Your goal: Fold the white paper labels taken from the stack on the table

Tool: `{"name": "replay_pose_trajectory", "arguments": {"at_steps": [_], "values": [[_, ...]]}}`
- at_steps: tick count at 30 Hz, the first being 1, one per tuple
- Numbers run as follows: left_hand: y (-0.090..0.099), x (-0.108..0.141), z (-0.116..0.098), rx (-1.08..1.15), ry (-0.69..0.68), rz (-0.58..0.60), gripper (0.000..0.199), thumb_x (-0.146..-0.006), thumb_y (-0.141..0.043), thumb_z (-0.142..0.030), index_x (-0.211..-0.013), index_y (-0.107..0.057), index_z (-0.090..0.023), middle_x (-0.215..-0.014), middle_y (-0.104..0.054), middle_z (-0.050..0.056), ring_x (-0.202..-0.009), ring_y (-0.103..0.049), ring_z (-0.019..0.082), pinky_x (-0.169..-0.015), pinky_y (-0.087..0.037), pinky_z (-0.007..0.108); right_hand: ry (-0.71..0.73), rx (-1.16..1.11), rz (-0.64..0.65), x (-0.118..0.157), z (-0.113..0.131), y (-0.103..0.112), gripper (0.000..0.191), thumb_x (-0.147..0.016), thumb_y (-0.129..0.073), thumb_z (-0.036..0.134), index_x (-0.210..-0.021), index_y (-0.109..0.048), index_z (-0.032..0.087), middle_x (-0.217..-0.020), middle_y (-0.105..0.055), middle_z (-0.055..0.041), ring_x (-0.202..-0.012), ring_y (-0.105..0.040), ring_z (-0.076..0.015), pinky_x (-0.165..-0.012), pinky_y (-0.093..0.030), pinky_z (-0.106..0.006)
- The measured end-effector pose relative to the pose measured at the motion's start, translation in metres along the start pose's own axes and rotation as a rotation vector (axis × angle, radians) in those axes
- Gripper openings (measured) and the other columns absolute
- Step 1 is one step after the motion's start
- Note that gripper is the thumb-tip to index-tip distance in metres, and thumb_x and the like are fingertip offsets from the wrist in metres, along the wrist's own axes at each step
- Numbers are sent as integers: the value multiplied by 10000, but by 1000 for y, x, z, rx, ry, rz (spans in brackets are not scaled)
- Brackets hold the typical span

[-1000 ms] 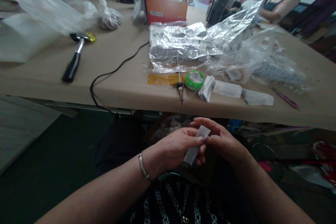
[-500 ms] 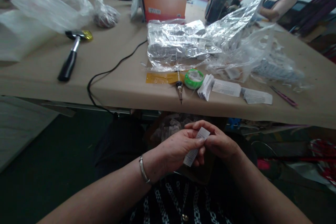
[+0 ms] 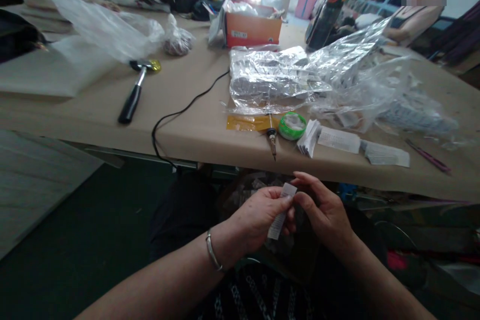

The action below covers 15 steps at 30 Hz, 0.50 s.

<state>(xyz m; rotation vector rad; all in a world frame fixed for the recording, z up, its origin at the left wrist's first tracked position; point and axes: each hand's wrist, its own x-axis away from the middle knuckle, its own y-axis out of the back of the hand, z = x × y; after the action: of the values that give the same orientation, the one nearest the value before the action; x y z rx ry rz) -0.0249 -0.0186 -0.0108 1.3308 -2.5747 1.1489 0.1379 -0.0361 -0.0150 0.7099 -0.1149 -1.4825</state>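
Both of my hands meet over my lap, below the table's front edge. My left hand and my right hand pinch a small white label strip between thumbs and fingers; the strip stands nearly upright. A bracelet sits on my left wrist. On the table just above lie more white label stacks, a soldering iron with a black cord, and a green solder spool.
The brown table also bears a hammer, crinkled clear plastic bags, an orange box, a purple tool at right. Another person sits at the far right.
The view shifted, so the table's contents appear further right and lower. My hands keep hold of the label strip, which looks slightly narrower now.
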Motion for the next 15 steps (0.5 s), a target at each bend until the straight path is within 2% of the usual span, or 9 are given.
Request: {"name": "replay_pose_trajectory", "arguments": {"at_steps": [3,5,10,15], "values": [[1,4,-3,-31,-83,-26,232,-803,-618,-318,-780,-530,-104,-635,-505,13,-508,-496,89,-486,-384,187,-270,-378,27,-8,5,-6,238,-862,-616,398,-975,-593,190,-811,-617,-3,-678,-573,-108,-628,-470,-212],[1,6,-7,-81,-121,-51,254,-816,-592,-331,-728,-515,-106,-613,-506,22,-500,-481,88,-498,-372,196,-359,-520,51,-13,6,-11,254,-823,-662,407,-862,-589,167,-740,-595,1,-603,-540,-95,-560,-446,-200],[4,10,-13,-219,-220,-79,294,-856,-534,-343,-675,-497,-114,-594,-503,35,-526,-460,100,-530,-351,217,-393,-616,70,-23,8,-20,241,-800,-691,368,-805,-584,152,-677,-578,1,-559,-538,-102,-531,-448,-210],[12,8,-15,-329,-305,-117,272,-880,-506,-326,-731,-528,-101,-642,-514,28,-585,-458,105,-572,-366,222,-348,-597,89,-35,17,-25,235,-788,-676,366,-761,-582,152,-677,-577,-3,-546,-527,-107,-522,-451,-220]]}}
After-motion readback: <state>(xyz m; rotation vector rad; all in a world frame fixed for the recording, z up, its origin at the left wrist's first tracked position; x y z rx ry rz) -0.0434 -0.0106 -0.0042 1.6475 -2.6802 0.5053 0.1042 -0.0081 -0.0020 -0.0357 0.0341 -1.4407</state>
